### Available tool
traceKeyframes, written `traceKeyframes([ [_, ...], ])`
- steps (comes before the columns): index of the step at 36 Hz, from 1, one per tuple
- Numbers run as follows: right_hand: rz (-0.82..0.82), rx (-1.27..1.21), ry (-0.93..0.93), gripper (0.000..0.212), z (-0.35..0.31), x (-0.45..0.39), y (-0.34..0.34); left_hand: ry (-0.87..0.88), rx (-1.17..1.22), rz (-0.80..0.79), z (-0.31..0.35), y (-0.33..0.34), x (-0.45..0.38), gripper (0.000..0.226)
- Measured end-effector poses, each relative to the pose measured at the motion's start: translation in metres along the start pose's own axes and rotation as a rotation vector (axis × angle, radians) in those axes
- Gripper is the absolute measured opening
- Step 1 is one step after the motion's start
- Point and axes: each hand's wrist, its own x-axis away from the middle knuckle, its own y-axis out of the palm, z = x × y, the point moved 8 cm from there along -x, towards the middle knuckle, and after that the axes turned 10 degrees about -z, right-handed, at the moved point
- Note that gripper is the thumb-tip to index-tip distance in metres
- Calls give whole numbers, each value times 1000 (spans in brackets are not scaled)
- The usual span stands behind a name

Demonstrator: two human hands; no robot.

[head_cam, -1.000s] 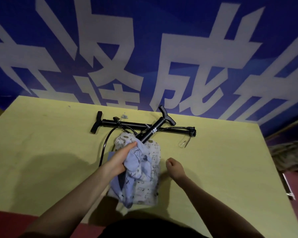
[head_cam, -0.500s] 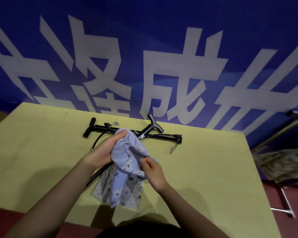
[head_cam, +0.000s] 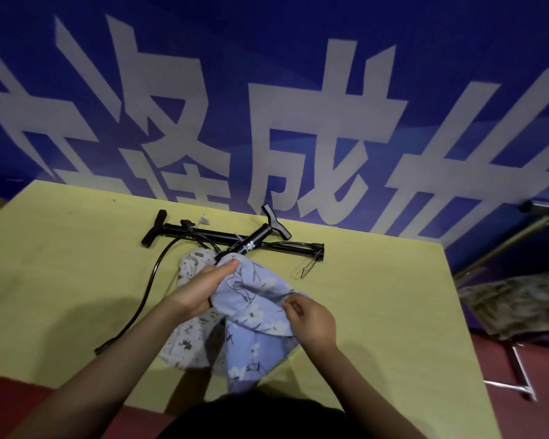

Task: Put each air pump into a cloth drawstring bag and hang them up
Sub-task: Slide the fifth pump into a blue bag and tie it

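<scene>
The blue bag point(head_cam: 257, 308) is gripped by the left hand point(head_cam: 200, 289) and pinched at its edge by the right hand point(head_cam: 308, 318), while the nearer pump point(head_cam: 254, 242) lies just beyond the left fingertips, its long axis angled away to the right.

A single head-worn camera is looking forward and down from above the person's chest, with no second view sharing the scene. It is facing across the yellow table point(head_cam: 377, 312) toward the blue banner point(head_cam: 267, 74) hanging behind the far edge. It is sitting close: both forearms are entering from the bottom edge, and the left hand point(head_cam: 200, 289) and right hand point(head_cam: 311, 318) are filling the lower centre. The wide-angle lens is bending the table's edges. A folding metal frame point(head_cam: 520, 369) is showing at the right margin.
</scene>
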Motion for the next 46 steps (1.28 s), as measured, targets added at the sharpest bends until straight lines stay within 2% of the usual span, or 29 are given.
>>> traceKeyframes([
  [11,194,94,82,28,62,32,-41,-43,-64,-153,-15,64,-31,33],
  [17,324,-8,139,66,94,54,-66,-75,-100,-106,-19,99,-60,25],
  [21,253,1,97,56,105,54,-82,-68,-96,-7,-20,108,-86,38],
  [24,156,43,133,42,125,45,-84,-95,-94,22,-28,114,-102,29],
  [26,71,59,188,45,140,37,-79,-131,-116,34,-37,117,-107,18],
  [29,-29,30,250,39,157,27,-71,-170,-190,15,-48,115,-109,15],
  [32,-102,-33,249,19,160,15,-60,-151,-223,67,-52,98,-104,22],
  [33,-101,-50,221,19,158,12,-57,-145,-231,93,-54,90,-102,23],
  [35,-101,-56,148,34,151,1,-51,-134,-239,168,-57,69,-94,23],
  [37,-82,-56,101,33,136,-8,-48,-108,-250,244,-58,47,-84,21],
  [41,-77,-131,3,52,92,-20,-37,-61,-299,391,-63,-11,-57,24],
  [46,-156,-201,-15,18,40,-38,-3,-54,-393,606,-66,-88,-15,24],
])
